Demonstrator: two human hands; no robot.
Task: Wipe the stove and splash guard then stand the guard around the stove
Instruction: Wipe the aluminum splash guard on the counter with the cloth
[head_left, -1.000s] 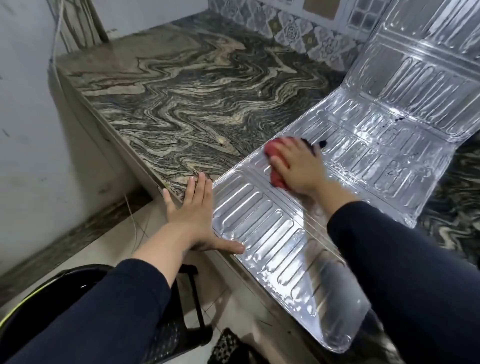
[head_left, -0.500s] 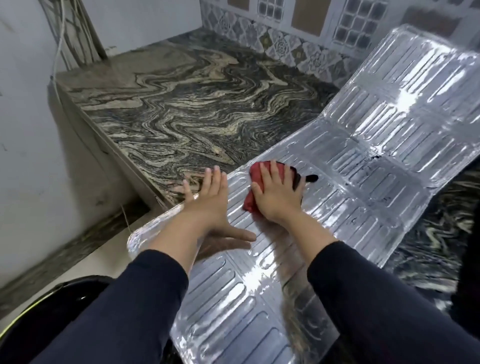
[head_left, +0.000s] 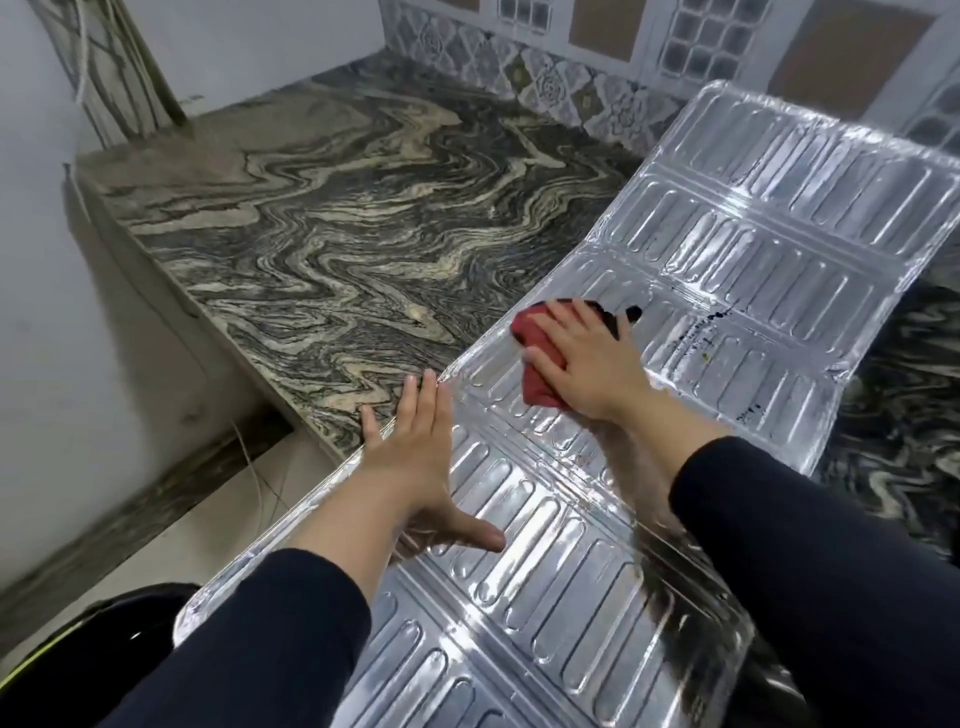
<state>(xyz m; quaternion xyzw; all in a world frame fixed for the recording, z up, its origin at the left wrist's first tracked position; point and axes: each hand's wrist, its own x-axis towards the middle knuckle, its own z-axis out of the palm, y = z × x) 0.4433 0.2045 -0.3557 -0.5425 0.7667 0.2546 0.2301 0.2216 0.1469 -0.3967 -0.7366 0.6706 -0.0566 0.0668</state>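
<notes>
Wiping is under way on the ribbed, silvery foil splash guard (head_left: 597, 519), which lies unfolded and nearly flat across the swirled grey-and-cream marble counter (head_left: 337, 249), its near end hanging past the counter's edge toward you and its far panel tilted up toward the patterned tile backsplash (head_left: 519, 67). Your right hand (head_left: 587, 364) presses a crumpled red cloth (head_left: 535, 364) flat onto the middle panel, fingers spread over it rather than curled around it. Your left hand (head_left: 415, 457) rests open on the guard's left rim, fingers straight and thumb out, holding nothing and apparently steadying the sheet.

Dark specks (head_left: 696, 332) just to the right of the cloth look like grime not yet reached, so the guard seems only partly cleaned; the far panel and the near end appear to remain. No stove shows anywhere in view, so you cannot tell whether it has been wiped. Standing the guard up around the stove is clearly left to do, since the sheet is not yet upright.
</notes>
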